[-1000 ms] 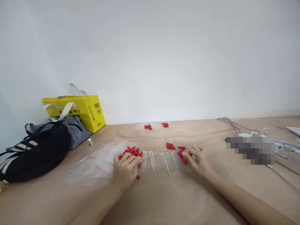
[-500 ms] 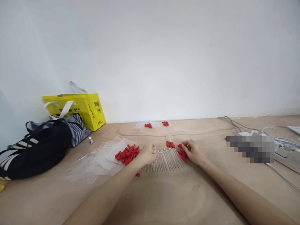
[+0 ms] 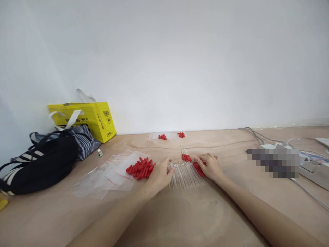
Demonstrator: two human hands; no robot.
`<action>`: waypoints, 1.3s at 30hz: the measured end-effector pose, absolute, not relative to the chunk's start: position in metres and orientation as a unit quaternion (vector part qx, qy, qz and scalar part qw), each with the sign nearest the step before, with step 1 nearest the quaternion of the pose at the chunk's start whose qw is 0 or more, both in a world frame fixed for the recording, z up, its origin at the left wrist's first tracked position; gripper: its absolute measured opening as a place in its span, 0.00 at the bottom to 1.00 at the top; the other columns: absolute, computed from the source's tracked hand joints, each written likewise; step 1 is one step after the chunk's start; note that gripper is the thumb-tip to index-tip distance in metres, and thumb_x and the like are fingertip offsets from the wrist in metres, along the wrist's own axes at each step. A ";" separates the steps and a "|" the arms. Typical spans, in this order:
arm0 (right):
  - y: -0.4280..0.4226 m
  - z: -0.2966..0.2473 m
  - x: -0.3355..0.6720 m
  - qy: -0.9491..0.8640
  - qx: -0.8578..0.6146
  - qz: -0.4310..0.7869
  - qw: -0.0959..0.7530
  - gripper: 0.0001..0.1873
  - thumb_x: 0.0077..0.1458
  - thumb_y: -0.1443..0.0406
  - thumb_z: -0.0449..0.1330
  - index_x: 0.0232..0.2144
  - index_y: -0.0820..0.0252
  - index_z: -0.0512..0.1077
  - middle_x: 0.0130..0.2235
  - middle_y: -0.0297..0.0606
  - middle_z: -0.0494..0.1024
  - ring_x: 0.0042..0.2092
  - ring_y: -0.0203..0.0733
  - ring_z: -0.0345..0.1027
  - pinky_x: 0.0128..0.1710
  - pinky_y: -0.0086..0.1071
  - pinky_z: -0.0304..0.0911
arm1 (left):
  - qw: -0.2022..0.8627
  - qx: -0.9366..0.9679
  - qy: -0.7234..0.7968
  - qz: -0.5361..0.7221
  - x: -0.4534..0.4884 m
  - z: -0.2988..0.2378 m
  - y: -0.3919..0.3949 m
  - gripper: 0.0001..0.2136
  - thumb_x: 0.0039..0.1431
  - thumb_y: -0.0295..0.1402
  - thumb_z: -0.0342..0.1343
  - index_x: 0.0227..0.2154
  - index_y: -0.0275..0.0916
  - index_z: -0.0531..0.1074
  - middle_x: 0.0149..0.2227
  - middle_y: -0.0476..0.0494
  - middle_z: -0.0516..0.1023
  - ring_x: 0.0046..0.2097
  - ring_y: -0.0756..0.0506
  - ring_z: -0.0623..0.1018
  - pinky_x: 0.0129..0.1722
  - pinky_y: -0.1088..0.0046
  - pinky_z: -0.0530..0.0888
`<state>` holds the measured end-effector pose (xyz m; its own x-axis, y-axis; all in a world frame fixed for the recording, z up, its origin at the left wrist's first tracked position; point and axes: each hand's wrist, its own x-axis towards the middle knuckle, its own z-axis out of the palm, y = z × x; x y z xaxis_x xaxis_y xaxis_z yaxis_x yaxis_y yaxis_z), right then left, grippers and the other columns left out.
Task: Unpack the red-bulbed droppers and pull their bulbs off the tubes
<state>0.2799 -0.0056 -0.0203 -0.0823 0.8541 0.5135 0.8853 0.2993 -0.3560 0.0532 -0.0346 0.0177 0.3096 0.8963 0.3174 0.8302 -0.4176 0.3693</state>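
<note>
A row of thin clear glass tubes (image 3: 185, 176) lies side by side on the wooden table. At its left end is my left hand (image 3: 159, 175), palm down, thumb and fingers apart. My right hand (image 3: 211, 167) rests with extended fingers over a small group of red rubber bulbs (image 3: 197, 168) at the row's right end, hiding part of them. Just beyond the row lie several glass droppers (image 3: 186, 156) with red bulbs fitted on their near ends. Left of my left hand sits a larger heap of red bulbs (image 3: 140, 168), partly on clear zip bags (image 3: 113, 175).
Another clear bag (image 3: 171, 136) with red-bulbed droppers lies by the wall. At left are a yellow bag (image 3: 102, 120), a striped bag (image 3: 87, 144), a black bag (image 3: 51, 164) and a small bottle (image 3: 100, 153). Cables (image 3: 257, 133) and a blurred-out object (image 3: 275, 163) occupy the right.
My left hand has loosened from a closed shape and its fingers have spread. The right hand has flattened over the red bulbs. A loose red bulb near my left wrist is no longer visible.
</note>
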 end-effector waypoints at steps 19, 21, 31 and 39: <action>0.041 0.000 0.232 -0.659 -0.733 0.037 0.164 0.19 0.44 0.51 0.53 0.20 0.61 0.72 0.32 0.48 0.74 0.40 0.53 0.64 0.40 0.46 0.49 | -0.109 0.888 0.302 0.330 0.011 -0.002 -0.070 0.08 0.53 0.27 0.48 0.35 0.39 0.69 0.36 0.43 0.72 0.43 0.46 0.69 0.42 0.66 0.68; 0.040 0.001 0.231 -0.656 -0.736 0.038 0.161 0.18 0.46 0.53 0.52 0.21 0.61 0.72 0.31 0.48 0.75 0.39 0.52 0.65 0.39 0.46 0.50 | -0.105 0.888 0.303 0.330 0.011 -0.001 -0.071 0.07 0.53 0.27 0.48 0.34 0.39 0.70 0.36 0.43 0.72 0.42 0.46 0.69 0.42 0.66 0.68; 0.002 0.012 0.245 -0.722 -0.653 -0.007 0.230 0.12 0.54 0.59 0.48 0.30 0.58 0.68 0.33 0.39 0.75 0.40 0.43 0.64 0.43 0.39 0.47 | -0.188 0.872 0.298 0.341 0.011 -0.007 -0.071 0.09 0.54 0.27 0.48 0.37 0.39 0.70 0.41 0.42 0.73 0.48 0.44 0.68 0.47 0.61 0.66; -0.056 -0.015 0.238 -0.824 -0.360 -0.177 0.401 0.09 0.55 0.65 0.51 0.24 0.59 0.65 0.22 0.31 0.71 0.31 0.36 0.63 0.46 0.40 0.43 | -0.348 0.830 0.291 0.326 0.042 -0.008 -0.062 0.11 0.55 0.32 0.50 0.42 0.40 0.69 0.44 0.44 0.73 0.48 0.43 0.68 0.53 0.55 0.54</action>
